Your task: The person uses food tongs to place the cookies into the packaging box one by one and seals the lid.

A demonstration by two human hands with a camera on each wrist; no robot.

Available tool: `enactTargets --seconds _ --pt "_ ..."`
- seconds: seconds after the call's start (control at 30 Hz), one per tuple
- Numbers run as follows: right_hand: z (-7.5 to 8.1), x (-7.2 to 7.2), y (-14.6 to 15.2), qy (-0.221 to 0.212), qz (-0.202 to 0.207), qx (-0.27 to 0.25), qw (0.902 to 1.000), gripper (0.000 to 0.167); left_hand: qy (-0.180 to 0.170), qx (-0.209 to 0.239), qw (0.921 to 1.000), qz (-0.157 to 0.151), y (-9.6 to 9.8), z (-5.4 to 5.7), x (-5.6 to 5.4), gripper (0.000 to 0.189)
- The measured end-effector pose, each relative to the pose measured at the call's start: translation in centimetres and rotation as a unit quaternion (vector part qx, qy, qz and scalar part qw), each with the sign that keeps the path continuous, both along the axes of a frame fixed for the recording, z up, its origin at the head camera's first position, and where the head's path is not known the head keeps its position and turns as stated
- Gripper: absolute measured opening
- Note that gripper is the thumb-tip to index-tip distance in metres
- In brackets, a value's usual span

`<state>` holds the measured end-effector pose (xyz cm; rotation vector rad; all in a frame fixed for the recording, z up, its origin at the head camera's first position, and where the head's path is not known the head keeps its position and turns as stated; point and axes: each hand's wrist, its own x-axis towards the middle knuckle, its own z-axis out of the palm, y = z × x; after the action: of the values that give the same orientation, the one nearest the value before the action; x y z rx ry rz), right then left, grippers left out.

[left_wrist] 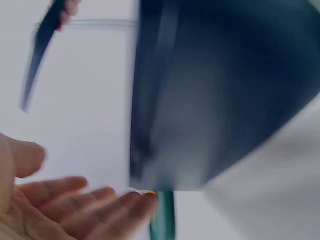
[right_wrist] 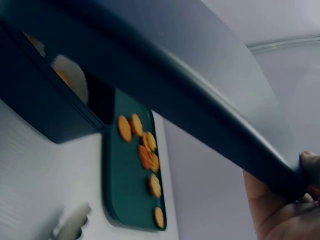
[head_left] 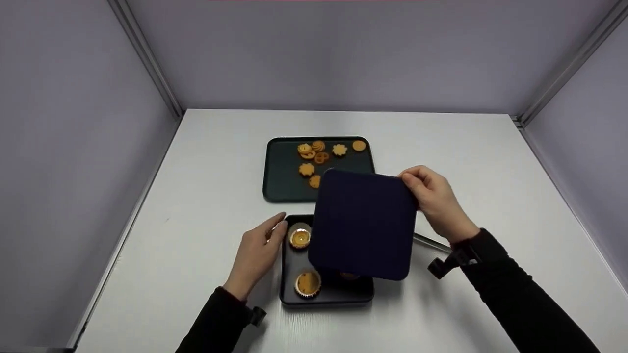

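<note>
My right hand (head_left: pixel 436 203) pinches a corner of a dark blue square lid (head_left: pixel 365 225), which hangs tilted over the box. Under it stands a dark rectangular box (head_left: pixel 328 295), its right half largely covered from the head view. Inside sit cookies in paper cups, such as one cup (head_left: pixel 307 284) at the near left and another cup (head_left: pixel 300 238) at the far left. By the box's left wall is my left hand (head_left: pixel 257 252), fingers fairly straight and fingertips at the rim. Whether they touch it, I cannot tell. The left wrist view shows the hand (left_wrist: pixel 85 210) holding nothing.
Behind the box lies a green tray (head_left: pixel 284 181) with several loose cookies (head_left: pixel 339 150) and a pretzel-shaped one (head_left: pixel 321 157). A slim metal strip (head_left: pixel 431 242) shows on the white table (head_left: pixel 211 162), partly hidden by the lid and right hand. Pale partitions surround the table.
</note>
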<state>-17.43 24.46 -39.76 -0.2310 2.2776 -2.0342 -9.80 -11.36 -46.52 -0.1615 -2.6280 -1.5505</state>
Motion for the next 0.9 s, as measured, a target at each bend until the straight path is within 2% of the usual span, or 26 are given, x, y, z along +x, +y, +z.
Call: enactTargets --seconds 0.07,0.13,0.27,0.4,0.53,0.67,0.8,0.9 --pt "-0.6 0.0 -1.1 -0.015 0.008 0.014 0.9998 0.030 0.027 0.033 0.9989 -0.020 0.4 0.8 0.3 0.041" --pt "-1.2 0.0 -2.1 -0.024 0.017 0.031 0.9991 0.030 0.030 0.066 0.9963 -0.046 0.6 1.5 0.7 0.042" --pt "-2.2 0.1 -3.7 -0.051 0.030 0.027 0.9979 0.031 -0.014 0.114 0.9912 -0.067 0.8 2.1 1.1 0.050" --pt "-3.1 0.3 -4.6 -0.090 0.026 0.000 0.9956 0.034 -0.060 0.127 0.9885 -0.057 0.7 1.9 1.3 0.067" --pt "-3.9 0.6 -4.8 -0.104 0.063 -0.013 0.9924 0.043 -0.056 0.120 0.9908 -0.028 0.5 1.4 1.5 0.065" --pt "-4.7 1.1 -4.8 -0.094 0.109 0.007 0.9895 0.054 -0.039 0.108 0.9933 0.001 0.4 1.0 1.7 0.063" --pt "-5.4 1.4 -5.1 -0.079 0.104 0.049 0.9902 0.055 -0.025 0.080 0.9964 0.008 0.4 0.6 1.8 0.060" --pt "-5.8 1.5 -5.6 -0.047 0.092 0.102 0.9894 0.051 0.002 0.024 0.9996 0.012 0.4 0.2 2.0 0.057"
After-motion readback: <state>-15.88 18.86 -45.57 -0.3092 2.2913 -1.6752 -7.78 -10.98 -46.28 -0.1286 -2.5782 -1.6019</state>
